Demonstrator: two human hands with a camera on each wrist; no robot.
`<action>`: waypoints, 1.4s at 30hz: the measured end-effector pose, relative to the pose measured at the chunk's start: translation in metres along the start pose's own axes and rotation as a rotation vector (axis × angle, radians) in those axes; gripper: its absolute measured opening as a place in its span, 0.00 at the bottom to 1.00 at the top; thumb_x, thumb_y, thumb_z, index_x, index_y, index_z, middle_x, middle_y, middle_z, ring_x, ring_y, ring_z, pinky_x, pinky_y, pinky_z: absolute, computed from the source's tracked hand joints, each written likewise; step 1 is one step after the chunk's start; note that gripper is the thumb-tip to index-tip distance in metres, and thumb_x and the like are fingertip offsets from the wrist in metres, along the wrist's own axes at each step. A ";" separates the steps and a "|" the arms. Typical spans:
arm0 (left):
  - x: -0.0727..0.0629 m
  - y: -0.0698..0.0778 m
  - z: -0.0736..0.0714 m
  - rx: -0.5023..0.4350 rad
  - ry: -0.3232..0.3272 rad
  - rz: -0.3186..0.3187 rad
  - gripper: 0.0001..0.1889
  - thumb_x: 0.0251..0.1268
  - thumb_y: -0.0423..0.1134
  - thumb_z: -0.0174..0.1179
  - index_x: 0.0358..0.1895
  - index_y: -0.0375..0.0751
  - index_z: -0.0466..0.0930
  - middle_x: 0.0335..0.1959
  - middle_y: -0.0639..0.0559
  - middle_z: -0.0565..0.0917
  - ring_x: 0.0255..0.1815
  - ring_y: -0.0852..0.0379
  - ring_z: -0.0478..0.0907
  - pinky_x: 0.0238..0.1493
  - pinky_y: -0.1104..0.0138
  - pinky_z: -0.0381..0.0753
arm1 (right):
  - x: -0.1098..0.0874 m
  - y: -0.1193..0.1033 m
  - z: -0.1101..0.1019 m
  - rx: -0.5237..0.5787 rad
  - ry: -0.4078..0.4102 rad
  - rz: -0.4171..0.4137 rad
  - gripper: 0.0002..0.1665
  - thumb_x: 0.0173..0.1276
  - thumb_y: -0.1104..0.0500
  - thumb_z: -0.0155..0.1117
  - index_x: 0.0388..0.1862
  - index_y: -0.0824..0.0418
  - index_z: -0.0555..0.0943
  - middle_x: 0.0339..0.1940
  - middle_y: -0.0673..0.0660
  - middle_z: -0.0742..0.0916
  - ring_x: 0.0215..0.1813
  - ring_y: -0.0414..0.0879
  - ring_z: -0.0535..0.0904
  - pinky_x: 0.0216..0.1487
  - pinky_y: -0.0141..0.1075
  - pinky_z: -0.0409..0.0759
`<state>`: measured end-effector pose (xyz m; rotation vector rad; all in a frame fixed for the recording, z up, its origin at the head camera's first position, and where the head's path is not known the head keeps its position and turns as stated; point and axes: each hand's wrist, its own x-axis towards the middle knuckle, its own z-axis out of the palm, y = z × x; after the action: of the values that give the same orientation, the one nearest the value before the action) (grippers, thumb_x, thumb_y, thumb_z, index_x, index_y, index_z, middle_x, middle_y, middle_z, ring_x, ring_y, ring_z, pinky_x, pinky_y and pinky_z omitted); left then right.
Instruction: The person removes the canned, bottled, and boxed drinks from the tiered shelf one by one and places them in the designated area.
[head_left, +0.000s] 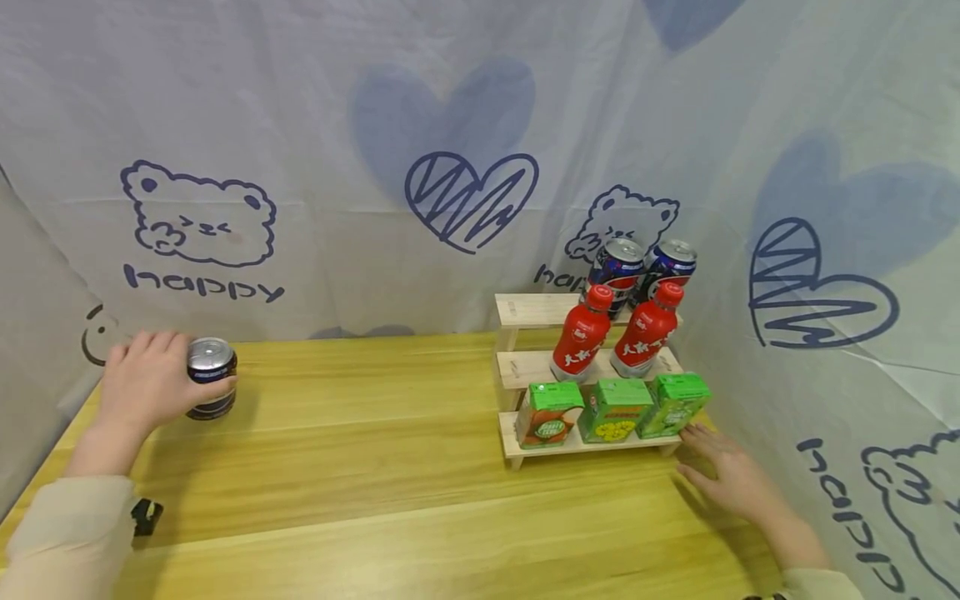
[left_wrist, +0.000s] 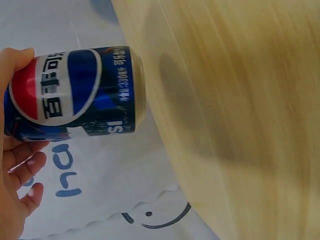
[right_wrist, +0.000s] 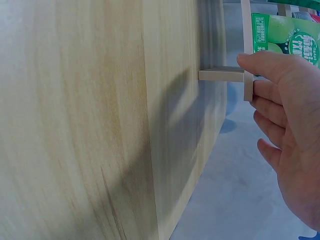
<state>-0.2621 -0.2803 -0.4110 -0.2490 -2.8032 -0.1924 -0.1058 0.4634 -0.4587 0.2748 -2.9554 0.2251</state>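
on the wooden tabletop [head_left: 360,500], a stepped rack [head_left: 516,367] stands at two o'clock. the left hand [head_left: 153,375], at ten o'clock, grips a blue can [head_left: 212,367]; the right hand [head_left: 738,475], at three o'clock, rests relaxed fingers against the rack. two red bottles [head_left: 581,337] stand mid-rack, two more cans [head_left: 619,265] behind, three green boxes [head_left: 615,412] in front.

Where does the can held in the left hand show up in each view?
Head: the can is at far left, in the left hand.
Left wrist: upper left, lying sideways in the picture.
Right wrist: not in it.
Shared landmark: the wooden tabletop.
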 end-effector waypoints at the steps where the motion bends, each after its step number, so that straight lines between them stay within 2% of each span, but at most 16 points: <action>1: 0.000 -0.002 0.001 -0.001 -0.011 -0.001 0.46 0.45 0.69 0.66 0.50 0.25 0.72 0.48 0.27 0.75 0.50 0.31 0.67 0.45 0.40 0.60 | 0.000 0.000 0.000 -0.001 0.006 -0.003 0.34 0.61 0.52 0.70 0.61 0.71 0.76 0.63 0.72 0.78 0.65 0.70 0.71 0.64 0.62 0.66; 5: 0.001 -0.008 0.003 -0.007 -0.043 -0.003 0.47 0.44 0.68 0.68 0.51 0.24 0.71 0.49 0.25 0.74 0.50 0.29 0.66 0.45 0.39 0.61 | -0.001 0.001 0.002 -0.007 0.026 -0.010 0.34 0.60 0.52 0.70 0.60 0.71 0.76 0.62 0.72 0.78 0.64 0.70 0.72 0.63 0.62 0.67; 13: 0.004 -0.017 0.011 -0.026 -0.063 -0.009 0.47 0.42 0.67 0.70 0.51 0.25 0.72 0.49 0.26 0.75 0.49 0.30 0.67 0.44 0.39 0.62 | -0.001 0.003 0.004 -0.005 0.033 -0.006 0.34 0.60 0.53 0.70 0.61 0.71 0.76 0.63 0.72 0.78 0.65 0.70 0.71 0.63 0.62 0.67; 20: 0.006 -0.027 0.015 -0.042 -0.086 -0.016 0.48 0.44 0.69 0.68 0.52 0.24 0.71 0.50 0.24 0.74 0.50 0.28 0.66 0.47 0.37 0.60 | -0.002 0.003 0.005 0.003 0.051 -0.015 0.33 0.59 0.54 0.71 0.60 0.71 0.77 0.62 0.72 0.79 0.64 0.70 0.72 0.62 0.62 0.67; 28: 0.008 -0.031 0.013 -0.053 -0.122 -0.017 0.48 0.47 0.68 0.66 0.54 0.23 0.70 0.51 0.23 0.73 0.51 0.27 0.66 0.49 0.35 0.61 | -0.002 0.005 0.008 0.002 0.085 -0.055 0.34 0.57 0.53 0.72 0.59 0.70 0.77 0.60 0.72 0.79 0.62 0.70 0.73 0.60 0.62 0.68; 42: 0.011 -0.047 0.017 -0.110 -0.130 0.022 0.44 0.50 0.64 0.66 0.54 0.22 0.71 0.48 0.24 0.76 0.47 0.29 0.71 0.41 0.38 0.70 | -0.003 0.004 0.007 0.010 0.077 -0.033 0.35 0.57 0.54 0.72 0.59 0.71 0.77 0.61 0.72 0.79 0.63 0.70 0.73 0.60 0.62 0.69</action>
<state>-0.2862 -0.3218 -0.4278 -0.3285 -2.9205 -0.3375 -0.1050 0.4662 -0.4667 0.3088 -2.8721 0.2409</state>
